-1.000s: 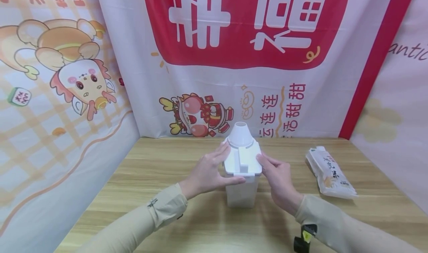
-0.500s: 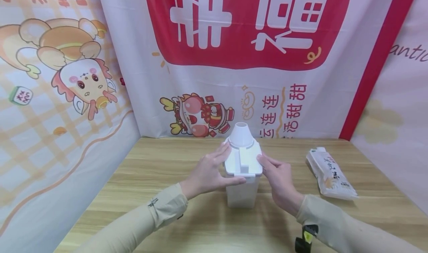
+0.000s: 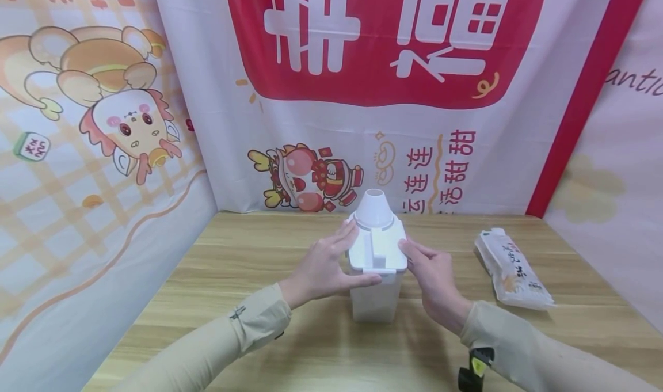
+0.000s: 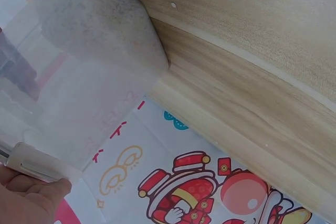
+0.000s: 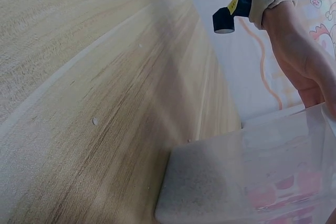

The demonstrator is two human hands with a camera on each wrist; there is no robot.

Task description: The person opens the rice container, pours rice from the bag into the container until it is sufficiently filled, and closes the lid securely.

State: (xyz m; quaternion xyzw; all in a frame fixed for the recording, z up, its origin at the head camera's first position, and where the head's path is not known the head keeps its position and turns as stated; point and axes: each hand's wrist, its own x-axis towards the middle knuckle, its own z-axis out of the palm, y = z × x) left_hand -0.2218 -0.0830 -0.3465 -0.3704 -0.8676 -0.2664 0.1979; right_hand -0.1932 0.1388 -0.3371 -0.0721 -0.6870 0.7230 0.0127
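Observation:
A translucent plastic storage container [image 3: 375, 305] stands upright on the table, with a white lid [image 3: 388, 245] topped by a cone-shaped spout [image 3: 374, 210]. Around the lid's left side lies my left hand [image 3: 323, 265], its fingers at the far left edge and its thumb across the front. My right hand [image 3: 434, 274] pinches the lid's right edge between thumb and fingers. Both wrist views show greyish, grainy contents [image 4: 100, 17] in the bottom of the container. In the left wrist view, fingers [image 4: 47, 195] of the left hand sit just under the lid's rim.
To the right lies a white printed plastic bag [image 3: 514, 268] on the wooden table [image 3: 228, 323]. A few tiny pale specks [image 5: 95, 121] are scattered on the wood. Printed cloth [image 3: 233, 150] hangs behind and at both sides. A black wrist device [image 3: 473, 369] hangs under the right sleeve.

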